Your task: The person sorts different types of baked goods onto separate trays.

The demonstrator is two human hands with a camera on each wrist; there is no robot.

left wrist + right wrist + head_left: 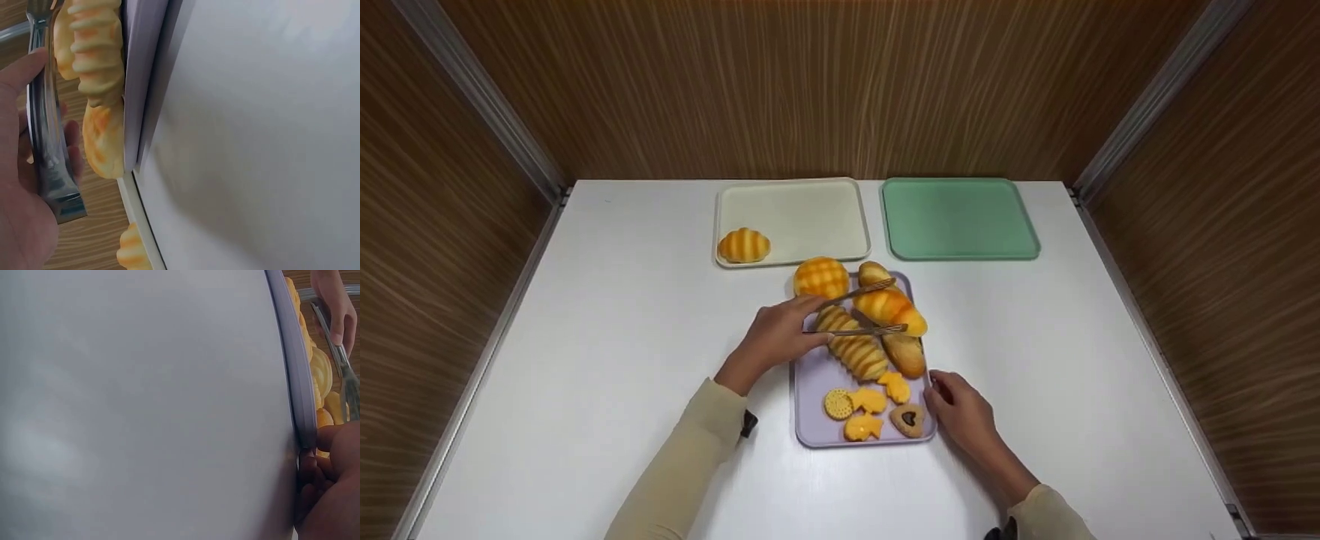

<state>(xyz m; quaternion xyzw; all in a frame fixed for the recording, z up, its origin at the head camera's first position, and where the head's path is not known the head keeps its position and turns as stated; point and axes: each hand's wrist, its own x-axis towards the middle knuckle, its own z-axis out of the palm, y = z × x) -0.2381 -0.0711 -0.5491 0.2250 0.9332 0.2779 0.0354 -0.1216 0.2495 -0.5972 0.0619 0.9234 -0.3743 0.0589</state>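
Metal tongs (859,331) are in my left hand (780,335), their two arms spread apart. In the head view the tips reach to either side of a croissant (889,309) lying on other bread. The left wrist view shows fingers and thumb around the tongs (48,129). My right hand (966,412) pinches the right rim of a purple tray (817,386), thumb above and fingers under the edge in the right wrist view. Beneath the tongs lies a ridged, striped bread (859,356). A long bread roll (906,356) lies partly under the croissant.
A round checked bun (821,277) sits at the purple tray's far left corner. Fish-shaped pieces (862,428), a round cracker (838,404) and a heart cookie (907,420) lie at its near end. Behind are a cream tray (802,221) with a small striped bread (744,246) and a green tray (960,217).
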